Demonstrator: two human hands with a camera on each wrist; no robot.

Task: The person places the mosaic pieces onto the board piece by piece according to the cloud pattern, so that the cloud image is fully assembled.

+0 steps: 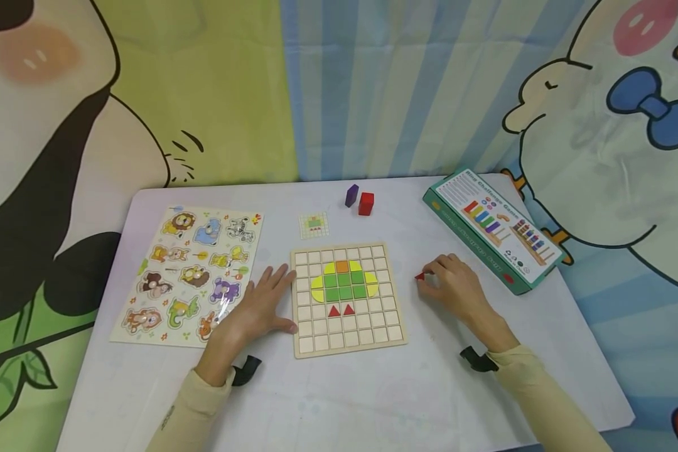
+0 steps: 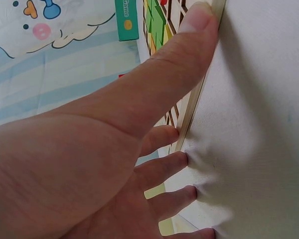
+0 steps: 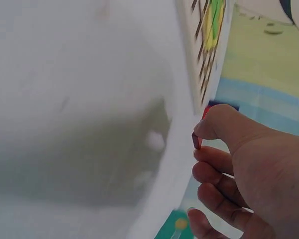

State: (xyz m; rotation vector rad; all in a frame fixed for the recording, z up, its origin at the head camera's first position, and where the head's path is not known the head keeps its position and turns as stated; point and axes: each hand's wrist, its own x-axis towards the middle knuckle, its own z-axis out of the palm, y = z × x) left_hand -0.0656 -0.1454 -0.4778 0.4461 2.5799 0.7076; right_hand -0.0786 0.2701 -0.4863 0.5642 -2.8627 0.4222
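A wooden grid board [image 1: 351,343] lies mid-table, with green squares [image 1: 344,285], an orange square [image 1: 342,267], yellow rounded pieces [image 1: 317,289] and two red triangles [image 1: 334,311] in its cells. My left hand [image 1: 262,307] rests at the board's left edge, fingers spread and straight; its thumb [image 2: 197,20] touches the board's edge in the left wrist view. To the right of the board, my right hand [image 1: 456,285] pinches a small red triangle piece [image 1: 420,276] between thumb and fingers. In the right wrist view that triangle piece [image 3: 197,141] shows at the thumb tip.
A small pattern card [image 1: 314,225] lies behind the board. Beyond it stand a purple block [image 1: 351,195] and a red block [image 1: 366,204]. An animal puzzle sheet [image 1: 189,276] lies at left, a green game box [image 1: 494,229] at right back.
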